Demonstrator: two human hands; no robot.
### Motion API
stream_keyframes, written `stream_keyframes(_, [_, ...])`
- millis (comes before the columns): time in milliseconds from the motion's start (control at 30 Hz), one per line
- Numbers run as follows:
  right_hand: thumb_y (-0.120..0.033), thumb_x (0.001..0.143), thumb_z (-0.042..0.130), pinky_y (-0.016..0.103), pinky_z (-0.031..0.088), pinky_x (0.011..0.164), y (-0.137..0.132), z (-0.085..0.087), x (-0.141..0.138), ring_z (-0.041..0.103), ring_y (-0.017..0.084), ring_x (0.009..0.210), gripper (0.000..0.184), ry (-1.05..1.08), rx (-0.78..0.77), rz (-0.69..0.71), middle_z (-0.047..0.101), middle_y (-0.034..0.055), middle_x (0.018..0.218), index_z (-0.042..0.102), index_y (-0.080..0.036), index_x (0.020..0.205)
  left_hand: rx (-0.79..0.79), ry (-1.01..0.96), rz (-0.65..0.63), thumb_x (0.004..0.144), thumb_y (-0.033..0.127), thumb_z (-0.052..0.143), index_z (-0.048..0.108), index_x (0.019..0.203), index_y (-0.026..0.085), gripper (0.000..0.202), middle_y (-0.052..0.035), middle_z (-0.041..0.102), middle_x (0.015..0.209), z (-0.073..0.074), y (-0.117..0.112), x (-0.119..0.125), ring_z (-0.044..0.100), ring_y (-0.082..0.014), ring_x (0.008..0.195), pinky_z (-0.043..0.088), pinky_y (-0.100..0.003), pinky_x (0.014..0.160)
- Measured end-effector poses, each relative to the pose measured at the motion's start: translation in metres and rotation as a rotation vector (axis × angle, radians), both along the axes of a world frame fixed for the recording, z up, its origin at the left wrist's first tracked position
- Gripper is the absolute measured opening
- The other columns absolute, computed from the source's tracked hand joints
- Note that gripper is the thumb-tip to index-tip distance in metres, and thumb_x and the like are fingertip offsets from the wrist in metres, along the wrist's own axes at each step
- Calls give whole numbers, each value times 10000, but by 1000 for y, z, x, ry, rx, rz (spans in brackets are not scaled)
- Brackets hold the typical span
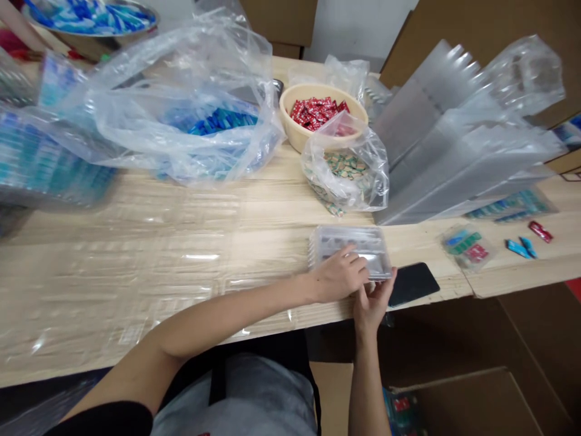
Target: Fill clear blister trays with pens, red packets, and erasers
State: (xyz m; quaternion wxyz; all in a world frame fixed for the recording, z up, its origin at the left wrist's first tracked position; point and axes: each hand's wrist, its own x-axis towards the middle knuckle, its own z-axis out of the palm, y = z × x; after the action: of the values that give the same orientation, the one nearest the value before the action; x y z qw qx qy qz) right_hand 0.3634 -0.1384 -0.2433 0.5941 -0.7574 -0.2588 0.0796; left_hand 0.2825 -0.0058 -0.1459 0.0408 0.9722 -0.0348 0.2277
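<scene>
A stack of clear plastic blister trays (351, 237) lies near the table's front edge, its moulded compartments facing up. My left hand (340, 275) reaches over the near side of the stack, fingers curled onto the top tray at its edge. My right hand (373, 303) grips the near right corner from below, thumb and fingers closed round it. Just right of that hand lies a black phone (414, 283). Clear trays (181, 254) are laid out in rows on the left of the table; glare blurs their edges.
Behind stand a big plastic bag (181, 133) of blue pieces, a cream bowl (297, 136) of red packets and a bag (347, 175) of small green-and-tan packets. Tall stacked clear trays (436, 163) lean at right. A filled tray (467, 247) and loose packets (521, 247) lie nearby.
</scene>
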Motion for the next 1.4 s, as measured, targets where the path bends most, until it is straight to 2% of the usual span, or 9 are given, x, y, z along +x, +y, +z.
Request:
stream_keyframes(133, [-459,784,666,484,401,1060,-1,-1,-4,521,269,1231,743,79,58,-75,485,165,1373,384,-194,1417,8,-72,-101,989,252,399,629,833,121,308,-66,654,798,-5,14,-4,632,-184,794,469,-386,985])
stream_keyframes(267, [-427,787,665,453,445,1020,3,0,-7,568,231,1143,616,66,98,-104,540,126,1295,468,-219,1332,-35,-99,-136,994,246,384,618,826,120,315,-59,644,791,-7,20,-5,610,-169,760,465,-379,1001])
stream_keyframes(433, [-382,794,661,438,459,1012,2,-4,-6,572,228,1154,593,75,145,-60,551,116,1282,471,-234,1336,-84,-85,-149,987,228,392,611,825,121,293,-56,638,802,-6,19,-7,610,-169,784,445,-370,1027])
stream_keyframes(533, [-391,799,654,456,452,1024,0,-7,-5,552,240,1188,628,83,100,-32,551,126,1300,456,-231,1374,-44,-24,-105,985,230,400,618,843,120,283,-64,645,825,-3,15,-6,614,-185,819,435,-388,1020])
stream_keyframes(633, [-408,814,636,465,449,1034,-2,-8,-5,555,246,1195,630,80,64,-22,558,136,1308,460,-224,1390,0,63,-53,964,276,470,629,883,113,242,-79,659,863,-2,10,-1,620,-219,852,460,-414,933])
stream_keyframes(733, [-424,818,632,454,441,1053,-3,-6,-6,558,245,1205,602,45,59,-45,575,135,1302,502,-221,1369,-37,80,-57,961,269,481,631,855,120,236,-74,662,839,-5,6,3,621,-215,836,459,-401,866])
stream_keyframes(967, [-463,821,619,416,502,974,-4,-2,-7,620,235,1099,509,14,43,-95,662,122,1161,620,-198,1256,-109,-30,-99,991,229,392,638,850,129,301,-50,671,811,-7,9,-2,610,-172,773,430,-396,895])
stream_keyframes(1300, [-482,802,627,388,524,903,-6,-9,0,642,225,1019,523,36,26,-68,666,110,1147,623,-205,1245,-108,46,-79,968,245,464,654,876,129,241,-59,681,857,-7,12,0,616,-169,819,426,-381,925])
stream_keyframes(1400, [-480,789,638,386,525,882,-6,-15,6,644,225,990,521,43,33,-71,676,100,1112,625,-200,1229,-108,83,-70,964,262,479,660,870,127,244,-59,682,852,-1,14,3,618,-172,818,434,-380,922])
